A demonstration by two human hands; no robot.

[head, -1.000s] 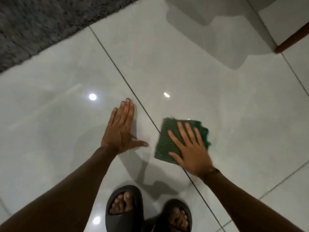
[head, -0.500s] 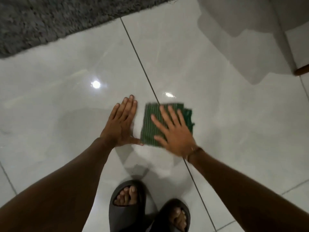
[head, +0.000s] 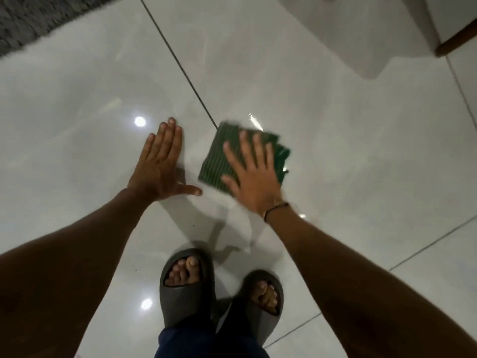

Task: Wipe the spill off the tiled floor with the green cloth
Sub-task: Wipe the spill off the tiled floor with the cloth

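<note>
The folded green cloth (head: 219, 160) lies flat on the glossy white tiled floor (head: 335, 140), just right of a dark grout line. My right hand (head: 251, 174) presses down on the cloth with fingers spread, covering its right half. My left hand (head: 161, 164) rests flat on the tile to the cloth's left, fingers together and thumb out, holding nothing. A thin wet sheen glints beyond the cloth's far edge (head: 254, 122). The spill's outline is hard to tell on the shiny tile.
A grey shaggy rug (head: 38, 19) borders the floor at the top left. A brown furniture leg (head: 454, 43) stands at the top right. My feet in dark slides (head: 187, 285) are planted close below the hands.
My right hand has slid the cloth to the right, away from my left hand and off the grout line. The left hand stays planted on the tile.
</note>
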